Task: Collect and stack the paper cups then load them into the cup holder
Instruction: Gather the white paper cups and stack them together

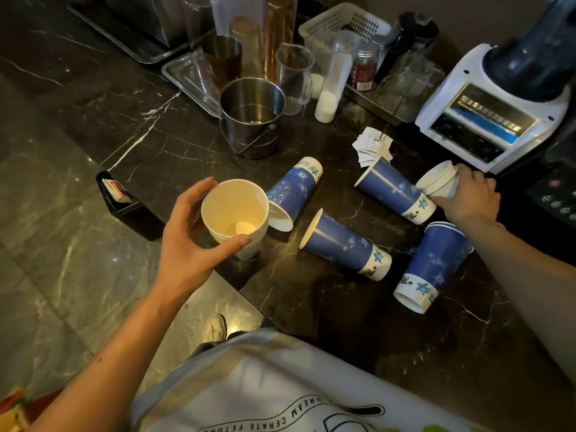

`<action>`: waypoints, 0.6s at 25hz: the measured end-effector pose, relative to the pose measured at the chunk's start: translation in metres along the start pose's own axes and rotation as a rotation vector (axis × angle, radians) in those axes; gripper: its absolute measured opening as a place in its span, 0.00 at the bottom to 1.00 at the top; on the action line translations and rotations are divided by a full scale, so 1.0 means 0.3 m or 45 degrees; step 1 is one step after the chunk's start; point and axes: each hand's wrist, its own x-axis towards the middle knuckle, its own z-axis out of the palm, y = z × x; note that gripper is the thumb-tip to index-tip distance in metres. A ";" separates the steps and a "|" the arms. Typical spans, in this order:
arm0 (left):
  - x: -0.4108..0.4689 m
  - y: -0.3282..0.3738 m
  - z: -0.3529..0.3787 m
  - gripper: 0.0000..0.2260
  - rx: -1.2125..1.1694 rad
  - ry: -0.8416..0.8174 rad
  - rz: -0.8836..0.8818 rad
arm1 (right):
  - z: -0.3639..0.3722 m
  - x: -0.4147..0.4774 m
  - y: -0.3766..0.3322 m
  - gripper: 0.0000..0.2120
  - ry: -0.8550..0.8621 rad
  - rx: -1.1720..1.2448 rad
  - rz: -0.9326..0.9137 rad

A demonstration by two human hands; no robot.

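Observation:
My left hand (190,241) grips an upright white paper cup stack (235,213) at the counter's near-left edge, mouth up. My right hand (470,198) is closed around a small white cup stack (438,182) lying on its side beside the blender base. Several blue patterned paper cups lie toppled on the dark marble counter (327,307): one (293,191) touching the left-hand cup, one (346,244) in the middle, one (396,190) against my right hand, and one (431,266) at the right. No cup holder can be made out.
A steel bucket (252,116) stands behind the cups. Glasses, shakers and jars crowd a tray (174,70) and a white basket (339,23) at the back. A white blender base (495,110) fills the right. Paper slips (372,148) lie nearby. A black box (120,194) hangs off the counter's left edge.

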 end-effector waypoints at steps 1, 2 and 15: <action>0.000 0.000 -0.001 0.41 0.008 -0.001 0.002 | -0.001 -0.005 -0.004 0.37 0.004 -0.004 -0.005; -0.002 0.001 -0.001 0.41 0.017 -0.002 0.006 | -0.003 -0.010 -0.007 0.37 0.010 -0.004 -0.011; -0.019 0.014 0.043 0.46 0.079 -0.013 -0.009 | -0.018 -0.058 -0.038 0.37 0.100 0.035 -0.091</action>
